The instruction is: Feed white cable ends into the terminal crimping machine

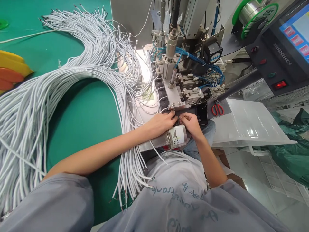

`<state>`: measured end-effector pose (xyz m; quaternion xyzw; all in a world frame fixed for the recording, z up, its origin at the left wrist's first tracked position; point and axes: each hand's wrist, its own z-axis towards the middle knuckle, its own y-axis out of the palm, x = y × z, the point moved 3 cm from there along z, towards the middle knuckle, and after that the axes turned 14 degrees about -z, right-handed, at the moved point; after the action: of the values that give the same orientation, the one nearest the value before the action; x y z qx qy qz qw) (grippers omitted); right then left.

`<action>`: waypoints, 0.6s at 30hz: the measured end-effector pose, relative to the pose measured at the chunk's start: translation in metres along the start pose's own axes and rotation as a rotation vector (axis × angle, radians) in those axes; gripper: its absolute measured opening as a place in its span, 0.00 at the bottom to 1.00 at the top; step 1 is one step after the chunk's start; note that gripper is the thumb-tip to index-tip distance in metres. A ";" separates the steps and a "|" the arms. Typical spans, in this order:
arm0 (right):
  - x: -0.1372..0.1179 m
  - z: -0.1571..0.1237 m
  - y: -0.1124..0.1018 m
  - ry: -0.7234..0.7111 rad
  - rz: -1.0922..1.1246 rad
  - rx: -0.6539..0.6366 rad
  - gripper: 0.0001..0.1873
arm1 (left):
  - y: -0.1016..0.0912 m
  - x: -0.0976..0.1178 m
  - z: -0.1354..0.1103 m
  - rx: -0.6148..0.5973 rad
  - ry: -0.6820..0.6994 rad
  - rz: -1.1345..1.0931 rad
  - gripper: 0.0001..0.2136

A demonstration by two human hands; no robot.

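In front of the soldering machine (pixel 172 91), my two hands meet just below its metal front block. My left hand (pixel 164 123) reaches in from the left with its fingers bent together at the block's edge; what they hold is hidden. The fingers of my right hand (pixel 190 123) are pinched on a tiny dark piece close to the left fingertips, too small to name. Beneath the hands sits a clear jar with a white label (pixel 177 137). A loose white cable (pixel 159 154) comes out below my left forearm.
Thick bundles of white cables (pixel 96 69) spread over the green mat (pixel 83 109) to the left. Red-handled scissors (pixel 218 110) lie right of the machine, near a control box (pixel 277 51) and a solder wire spool (pixel 252 14). Yellow and orange objects (pixel 12 71) stand far left.
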<state>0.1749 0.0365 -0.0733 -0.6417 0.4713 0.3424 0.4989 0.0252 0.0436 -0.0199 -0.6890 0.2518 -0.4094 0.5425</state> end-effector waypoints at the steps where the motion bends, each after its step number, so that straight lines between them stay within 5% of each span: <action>1: 0.000 0.000 0.000 -0.004 -0.001 -0.004 0.14 | 0.000 0.000 0.000 -0.006 0.004 0.013 0.14; 10: 0.000 0.002 0.001 -0.014 -0.016 0.054 0.14 | -0.001 0.002 0.001 -0.025 0.005 0.049 0.15; 18: 0.000 0.005 0.006 -0.115 -0.097 -0.109 0.17 | -0.010 0.008 -0.004 -0.017 -0.058 0.045 0.13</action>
<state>0.1695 0.0412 -0.0767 -0.6692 0.3909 0.3794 0.5054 0.0246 0.0381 -0.0077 -0.6993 0.2549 -0.3749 0.5527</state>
